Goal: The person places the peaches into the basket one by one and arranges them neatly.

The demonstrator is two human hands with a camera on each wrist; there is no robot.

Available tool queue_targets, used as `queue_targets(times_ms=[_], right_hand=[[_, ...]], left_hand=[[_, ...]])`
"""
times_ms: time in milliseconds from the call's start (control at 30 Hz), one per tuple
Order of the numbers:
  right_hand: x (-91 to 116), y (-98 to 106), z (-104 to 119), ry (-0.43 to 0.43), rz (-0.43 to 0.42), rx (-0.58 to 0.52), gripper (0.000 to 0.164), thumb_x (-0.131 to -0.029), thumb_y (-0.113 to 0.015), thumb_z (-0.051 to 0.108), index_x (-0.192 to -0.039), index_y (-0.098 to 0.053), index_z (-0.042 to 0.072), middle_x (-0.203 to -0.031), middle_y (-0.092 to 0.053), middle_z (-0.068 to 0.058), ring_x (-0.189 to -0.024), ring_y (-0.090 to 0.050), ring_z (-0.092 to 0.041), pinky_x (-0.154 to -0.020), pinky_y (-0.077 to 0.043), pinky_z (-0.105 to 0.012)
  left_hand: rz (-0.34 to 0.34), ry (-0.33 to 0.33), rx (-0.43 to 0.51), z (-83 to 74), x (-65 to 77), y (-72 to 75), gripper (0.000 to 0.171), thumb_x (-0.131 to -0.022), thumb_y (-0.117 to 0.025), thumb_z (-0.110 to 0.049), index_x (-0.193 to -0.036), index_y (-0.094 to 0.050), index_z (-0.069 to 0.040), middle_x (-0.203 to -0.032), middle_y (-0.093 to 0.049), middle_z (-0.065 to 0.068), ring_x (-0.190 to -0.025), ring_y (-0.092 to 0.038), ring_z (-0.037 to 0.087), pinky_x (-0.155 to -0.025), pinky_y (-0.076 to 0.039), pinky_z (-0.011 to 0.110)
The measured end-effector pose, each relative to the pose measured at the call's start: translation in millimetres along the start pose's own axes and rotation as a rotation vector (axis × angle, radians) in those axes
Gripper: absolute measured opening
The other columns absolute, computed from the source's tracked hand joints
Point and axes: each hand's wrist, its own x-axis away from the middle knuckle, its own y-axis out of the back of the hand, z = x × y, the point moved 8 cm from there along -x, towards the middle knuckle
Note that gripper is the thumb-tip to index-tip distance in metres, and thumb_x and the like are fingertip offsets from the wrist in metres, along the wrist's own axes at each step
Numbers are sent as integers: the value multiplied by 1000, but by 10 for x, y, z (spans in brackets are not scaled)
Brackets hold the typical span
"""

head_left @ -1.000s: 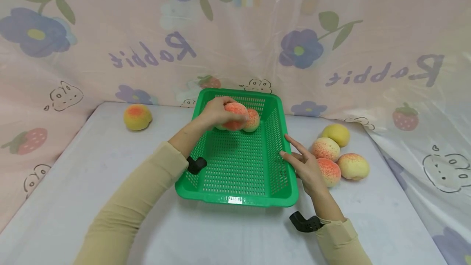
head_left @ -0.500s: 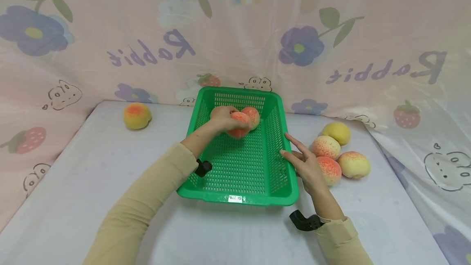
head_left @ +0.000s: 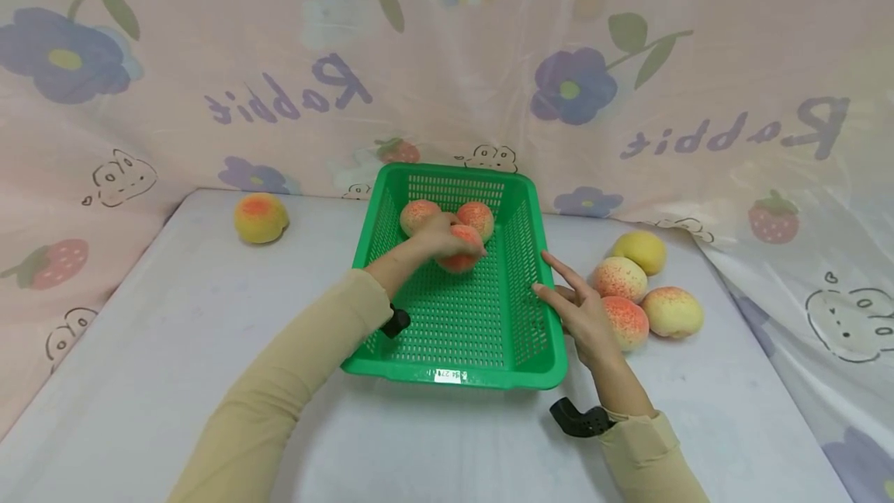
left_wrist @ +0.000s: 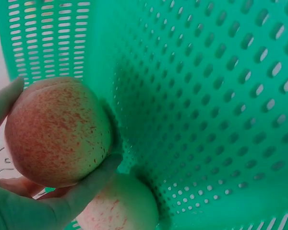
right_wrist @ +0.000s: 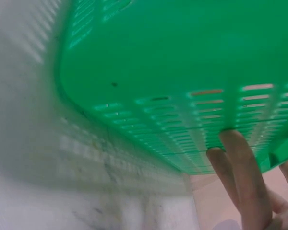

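Note:
In the head view my left hand (head_left: 438, 236) grips a red-speckled peach (head_left: 462, 248) inside the green plastic basket (head_left: 447, 376). The left wrist view shows fingers and thumb curled round the peach (left_wrist: 60, 132), with a paler peach (left_wrist: 117, 206) just below. Two more peaches lie at the basket's far end: one on the left (head_left: 419, 216), one on the right (head_left: 477, 220). My right hand (head_left: 583, 320) holds the basket's right side, thumb over the rim. In the right wrist view, two fingers (right_wrist: 245, 179) touch the slotted outer wall (right_wrist: 158, 57).
Several peaches (head_left: 672, 313) cluster on the white table right of the basket, close to my right hand. A lone yellow-red peach (head_left: 261, 218) sits at the back left. A printed curtain (head_left: 447, 60) hangs along the table's back edge.
My left hand has moved nearer and slightly right inside the basket, carrying the peach away from the far end. The far-left peach has come into view. The right hand stays on the rim.

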Motion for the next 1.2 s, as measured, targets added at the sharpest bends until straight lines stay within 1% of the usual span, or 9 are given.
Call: queue_targets(times_ms=[167,300,433,533,633,767,967,1100,1200], right_hand=[[3,-3,1,-2,1,-4,61,-95,-62,24,-149,-36,24,-95,-71,-4,-70,-70,-13,-61,-58,-33],[3,-3,-5,-3,-8,-3,60,-95,-62,24,-149,-37,24,-96,-71,-5,-71,-70,-13,-61,-59,-33],[-5,-11,-21,-11,-8,-12,60,-94,-63,25,-149,-37,25,-95,-71,-2,-72,-70,-13,-62,-59,-32],[-8,-16,-28,-15,-6,-17,60,-94,-63,26,-149,-37,26,-94,-71,0,-72,-70,-13,-63,-58,-32],[-4,-10,-23,-10,-10,-14,60,-94,-63,26,-148,-38,26,-94,-71,0,-72,-70,-13,-63,-59,-32],[6,-4,-11,-3,-11,-12,60,-94,-63,25,-149,-37,26,-94,-71,-1,-72,-70,-13,-63,-59,-32],[10,-3,-9,-9,-12,-21,60,-94,-63,25,-149,-37,25,-91,-71,3,-72,-70,-12,-63,-58,-31],[7,-4,-6,-7,-13,-21,60,-94,-63,24,-149,-37,24,-89,-70,4,-71,-70,-12,-62,-58,-31],[2,-9,-5,-4,-10,-20,60,-94,-62,24,-149,-37,24,-89,-70,3,-71,-70,-12,-62,-58,-31]], left_hand=[[2,-8,-81,-26,1,-79,69,-78,-78,-37,-132,-52,-3,-125,-59,14,-113,-57,28,-90,-51,38],[9,-28,-143,-34,-9,-152,78,-79,-76,-41,-137,-46,1,-130,-56,16,-117,-55,30,-94,-49,38],[17,-26,-159,-12,-19,-207,84,-80,-75,-42,-142,-39,3,-138,-50,19,-124,-51,31,-99,-46,39],[17,-14,-158,4,-20,-232,80,-81,-74,-42,-140,-41,2,-135,-51,18,-120,-53,30,-96,-48,39],[12,-16,-163,-3,-22,-252,73,-81,-74,-42,-134,-47,1,-127,-56,18,-111,-57,29,-89,-50,38],[13,-24,-171,-28,-21,-281,68,-81,-74,-41,-130,-50,2,-123,-57,18,-108,-58,29,-87,-50,37],[37,-23,-174,-53,-20,-338,75,-82,-73,-39,-137,-44,3,-132,-52,20,-119,-53,31,-95,-49,38],[72,-15,-193,-53,-23,-373,85,-84,-72,-41,-145,-33,4,-144,-43,21,-131,-43,33,-104,-43,41],[88,-9,-205,-50,-14,-386,88,-84,-71,-42,-147,-29,4,-147,-39,22,-135,-39,34,-107,-40,42]])
